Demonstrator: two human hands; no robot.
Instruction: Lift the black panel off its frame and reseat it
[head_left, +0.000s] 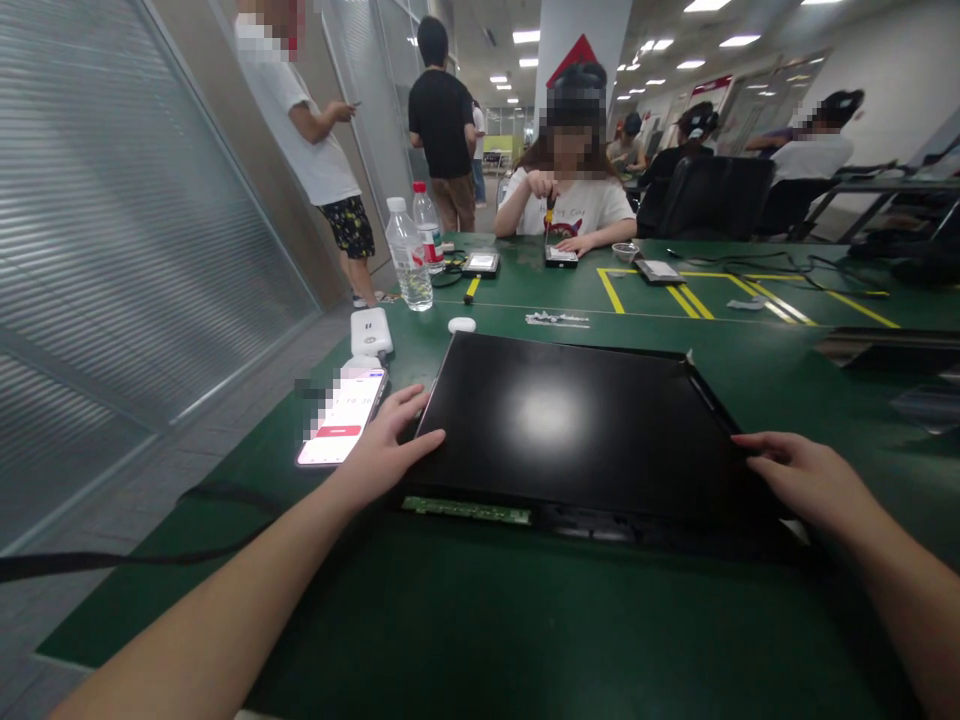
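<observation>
Green tabletop point(570, 630) bears a phone point(354, 412) left of the black panel point(592, 420) both hands point(394, 435) point(806, 475) grip.

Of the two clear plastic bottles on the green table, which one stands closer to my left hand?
The clear plastic bottle with the white cap: it stands in front, nearer your left hand, with the red-capped clear bottle behind it.

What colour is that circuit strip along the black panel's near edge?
The circuit strip is green, best seen in the head view, the only one here.
</observation>
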